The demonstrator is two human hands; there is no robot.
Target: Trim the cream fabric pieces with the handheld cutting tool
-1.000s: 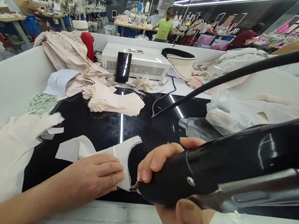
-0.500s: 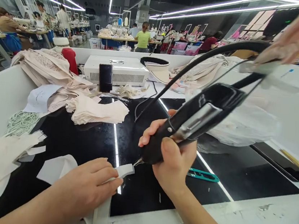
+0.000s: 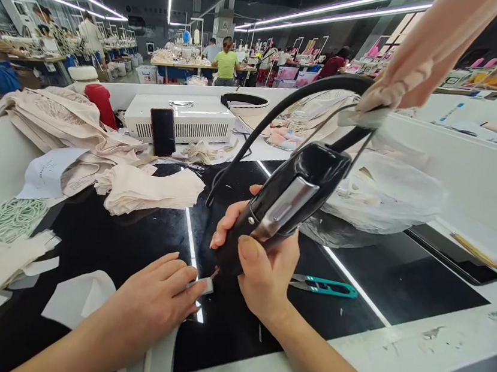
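My right hand (image 3: 267,273) is closed around a black corded handheld tool (image 3: 294,185) with a silver lever on its side. The thumb lies near the lower end of the lever. The tool slants down to the left, and its thin tip meets or nearly meets the end of a pale fabric strip (image 3: 206,287); contact is hard to make out. My left hand (image 3: 157,295) is closed over that strip and presses it on the black board (image 3: 229,340). Just right of my right hand lie teal thread snips (image 3: 331,286). A white fabric piece (image 3: 78,298) rests left of my left hand.
A stack of cream fabric pieces (image 3: 152,189) lies ahead, with a phone (image 3: 162,132) propped against a white vented box (image 3: 184,119). Green cord (image 3: 15,219) is at left. A clear plastic bag (image 3: 388,191) lies right. The tool's cable (image 3: 280,108) arches overhead, tied with cloth.
The tool and my right hand have shifted left and slightly down in the view. Less of the strip now shows beyond my left fingers. The whole scene has shifted left as the camera turned.
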